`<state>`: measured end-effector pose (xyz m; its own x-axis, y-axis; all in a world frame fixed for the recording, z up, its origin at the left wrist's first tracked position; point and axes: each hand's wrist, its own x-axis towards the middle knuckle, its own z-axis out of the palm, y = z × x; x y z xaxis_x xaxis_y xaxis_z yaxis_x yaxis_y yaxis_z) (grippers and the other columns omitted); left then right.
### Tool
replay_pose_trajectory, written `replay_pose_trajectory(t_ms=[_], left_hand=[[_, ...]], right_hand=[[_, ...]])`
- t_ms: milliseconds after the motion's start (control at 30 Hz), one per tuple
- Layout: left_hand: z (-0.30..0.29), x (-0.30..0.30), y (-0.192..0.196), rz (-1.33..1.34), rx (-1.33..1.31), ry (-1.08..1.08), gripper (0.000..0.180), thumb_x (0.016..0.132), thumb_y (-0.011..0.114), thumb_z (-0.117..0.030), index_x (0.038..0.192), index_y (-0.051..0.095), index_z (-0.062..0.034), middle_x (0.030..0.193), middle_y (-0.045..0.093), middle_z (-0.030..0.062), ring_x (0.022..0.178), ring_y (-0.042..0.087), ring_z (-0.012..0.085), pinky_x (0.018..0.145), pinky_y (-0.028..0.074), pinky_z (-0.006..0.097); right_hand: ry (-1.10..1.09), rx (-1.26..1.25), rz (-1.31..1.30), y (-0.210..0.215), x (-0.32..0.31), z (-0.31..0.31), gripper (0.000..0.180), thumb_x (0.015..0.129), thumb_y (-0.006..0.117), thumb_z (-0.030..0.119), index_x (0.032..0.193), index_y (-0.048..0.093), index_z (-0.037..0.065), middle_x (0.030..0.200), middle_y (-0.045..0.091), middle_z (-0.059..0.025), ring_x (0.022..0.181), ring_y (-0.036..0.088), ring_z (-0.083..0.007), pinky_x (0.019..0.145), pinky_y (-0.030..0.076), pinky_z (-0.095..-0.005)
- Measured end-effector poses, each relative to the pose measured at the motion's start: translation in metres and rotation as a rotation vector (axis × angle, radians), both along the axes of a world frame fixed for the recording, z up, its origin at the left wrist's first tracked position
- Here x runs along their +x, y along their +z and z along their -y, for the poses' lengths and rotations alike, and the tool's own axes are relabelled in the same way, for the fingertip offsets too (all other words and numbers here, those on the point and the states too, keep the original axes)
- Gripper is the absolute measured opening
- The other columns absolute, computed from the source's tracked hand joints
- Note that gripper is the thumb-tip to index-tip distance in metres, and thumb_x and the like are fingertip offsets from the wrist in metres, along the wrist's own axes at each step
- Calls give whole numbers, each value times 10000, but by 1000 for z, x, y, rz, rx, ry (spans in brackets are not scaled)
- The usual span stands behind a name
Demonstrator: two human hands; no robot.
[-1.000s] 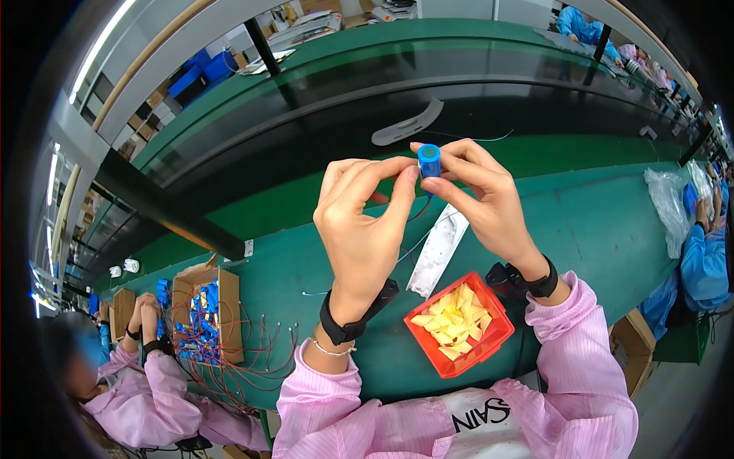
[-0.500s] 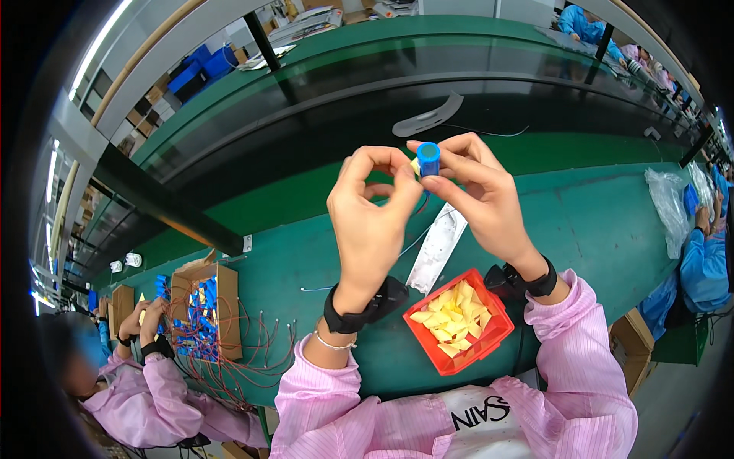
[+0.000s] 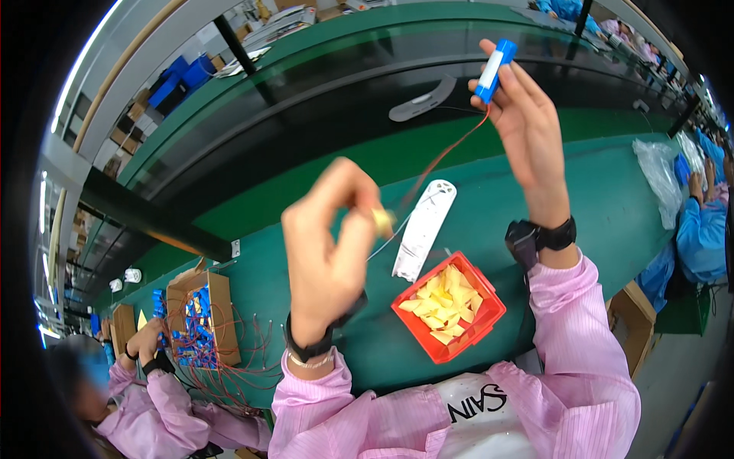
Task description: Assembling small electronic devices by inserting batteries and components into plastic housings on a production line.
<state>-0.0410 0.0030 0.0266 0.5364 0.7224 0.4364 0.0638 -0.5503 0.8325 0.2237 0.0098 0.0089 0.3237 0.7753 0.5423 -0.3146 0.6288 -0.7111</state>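
My right hand is raised over the far side of the bench, its fingers closed round a blue cylindrical battery with a white label on its side. From the battery's lower end a thin red and dark wire trails toward my left hand. My left hand, smeared by motion, is over the bench left of centre and pinches a small pale yellow piece. A red plastic bin of folded yellow paper-like pieces stands near me. Beyond it lies a long white plastic part.
Left, a cardboard box holds several blue batteries with tangled wires, beside a co-worker's hands. A grey curved part lies on the dark far strip. Clear plastic bags are at right. A dark post slants in at left.
My hands have parted. The right carried the battery up and away to the right, turning its label into view; the left drew down and left with the yellow piece.
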Motion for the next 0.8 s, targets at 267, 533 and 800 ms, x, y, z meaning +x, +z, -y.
replay_pose_trajectory(t_ms=[267, 533, 800], left_hand=[[50, 22, -67, -633, 217, -297, 201, 865, 663, -127, 826, 526, 15, 726, 627, 157, 676, 627, 318, 621, 482, 423], [-15, 46, -75, -539, 253, 123, 320, 888, 669, -273, 936, 642, 43, 763, 631, 170, 716, 609, 335, 683, 481, 399], [-80, 82, -139, -315, -997, -413, 470, 1020, 450, -373, 1178, 514, 65, 1016, 684, 220, 832, 711, 271, 716, 574, 326]], right_hand=[[-200, -55, 140, 15, 50, 13, 376, 983, 553, 135, 1303, 547, -62, 1377, 531, -154, 1086, 612, -213, 931, 516, -369], [-299, -72, 172, 16, 65, 22, 368, 960, 587, 114, 1284, 567, -60, 1293, 597, -129, 1017, 617, -167, 913, 521, -363], [-190, -108, 150, 19, 46, 26, 376, 908, 683, 131, 1211, 606, -78, 1016, 650, -81, 902, 648, -167, 821, 566, -337]])
